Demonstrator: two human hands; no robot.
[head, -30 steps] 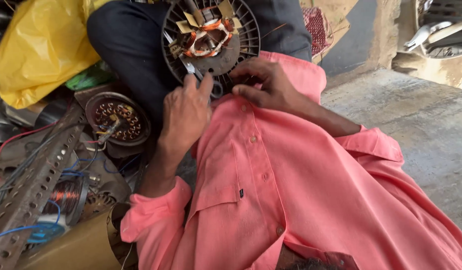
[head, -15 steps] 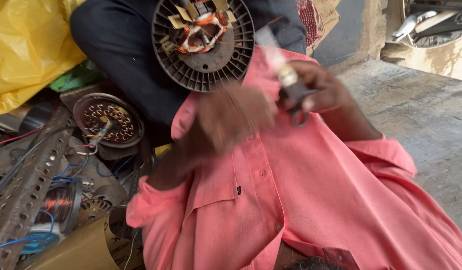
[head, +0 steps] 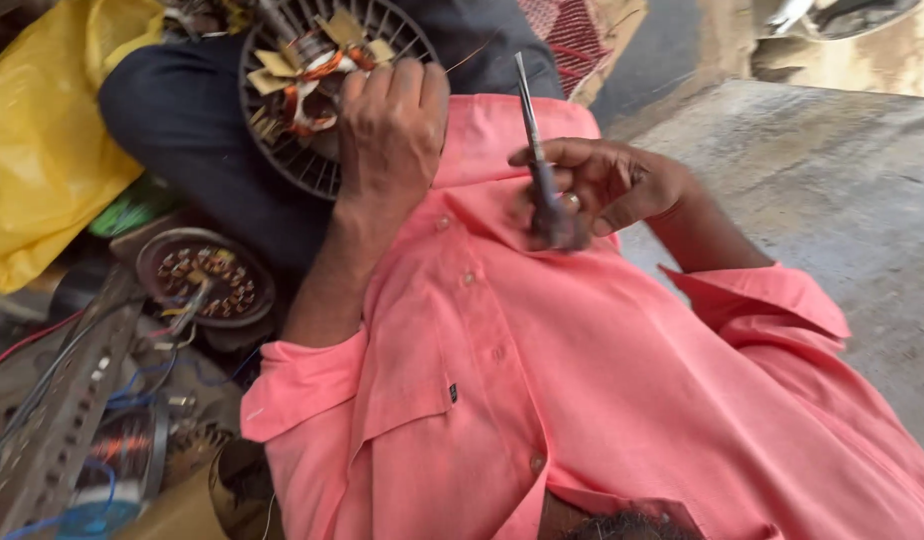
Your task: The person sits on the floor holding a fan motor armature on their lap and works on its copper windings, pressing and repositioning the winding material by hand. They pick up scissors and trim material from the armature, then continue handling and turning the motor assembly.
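Resting on the person's dark-trousered lap was a round black slotted motor housing with copper windings and yellowish insulating paper in its middle. The left hand lay over the housing's lower right edge, its fingers curled down onto the rim and pressing it in place. The right hand was held apart from the housing, above the chest of the salmon-pink button-up shirt. Its fingers were closed around the dark handle of a slim metal screwdriver-like tool, whose pale shaft pointed upward and away from the body; the handle end was blurred.

Beside the lap, on the person's left, lay a crumpled yellow plastic bag. Near it sat a second round dark motor stator ringed with small copper coils. Lower down lay a grey perforated metal strip among loose red and blue wires. A bare concrete floor stretched out on the person's right.
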